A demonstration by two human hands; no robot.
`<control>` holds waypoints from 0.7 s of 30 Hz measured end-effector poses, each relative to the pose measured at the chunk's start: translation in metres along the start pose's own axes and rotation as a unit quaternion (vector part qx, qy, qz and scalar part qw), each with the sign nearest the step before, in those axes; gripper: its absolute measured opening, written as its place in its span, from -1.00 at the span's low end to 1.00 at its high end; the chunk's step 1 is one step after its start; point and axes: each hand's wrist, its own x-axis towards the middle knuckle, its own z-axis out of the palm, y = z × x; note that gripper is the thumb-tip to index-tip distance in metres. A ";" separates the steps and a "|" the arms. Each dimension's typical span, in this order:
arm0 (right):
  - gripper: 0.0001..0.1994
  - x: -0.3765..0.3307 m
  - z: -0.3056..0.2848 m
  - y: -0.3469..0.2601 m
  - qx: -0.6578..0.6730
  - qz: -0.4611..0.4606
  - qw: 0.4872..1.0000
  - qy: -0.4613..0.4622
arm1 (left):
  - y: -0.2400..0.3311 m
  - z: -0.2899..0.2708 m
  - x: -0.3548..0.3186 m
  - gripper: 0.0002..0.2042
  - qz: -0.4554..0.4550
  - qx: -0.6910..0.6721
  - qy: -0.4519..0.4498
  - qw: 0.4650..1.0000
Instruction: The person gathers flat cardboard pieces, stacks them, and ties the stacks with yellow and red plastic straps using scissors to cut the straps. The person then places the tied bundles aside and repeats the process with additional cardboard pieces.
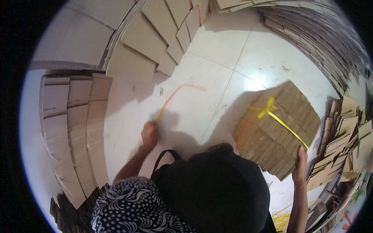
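Observation:
My left hand (pixel 150 134) is closed at the left, out over the pale floor. From its fist runs a thin plastic strap (pixel 168 101), yellow close to the fingers and orange-red farther out, where its bent far end blurs. At the right is a bundle of brown cardboard pieces (pixel 289 128), tilted, with a yellow tie strap (pixel 285 126) around it knotted on the upper left. My right hand (pixel 301 165) grips the bundle's right side, thumb and fingers close to where the strap passes over the edge.
Flat cardboard stacks (pixel 75 128) stand at the left, and overlapping sheets (pixel 145 42) at the upper left. More stacked cardboard (pixel 307 39) lines the upper right. Loose cardboard pieces (pixel 342 143) are piled at the right. Yellow strap scraps (pixel 281 221) lie at the lower right.

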 end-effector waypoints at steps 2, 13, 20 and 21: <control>-0.36 0.027 0.023 -0.016 -0.058 -0.003 0.998 0.023 | 0.008 0.002 -0.037 -0.89 0.024 0.037 -0.088 0.995; -0.05 0.115 0.180 -0.113 -0.171 -0.017 0.978 -0.121 | -0.011 0.029 -0.110 -0.79 0.004 -0.149 -0.289 0.946; -0.11 0.108 0.200 -0.122 -0.175 -0.001 0.975 -0.136 | 0.055 -0.006 -0.063 -0.81 0.168 -0.158 -0.211 0.950; -0.11 0.108 0.200 -0.123 -0.172 0.001 0.975 -0.143 | 0.061 -0.002 -0.056 -0.81 0.235 -0.168 -0.184 0.939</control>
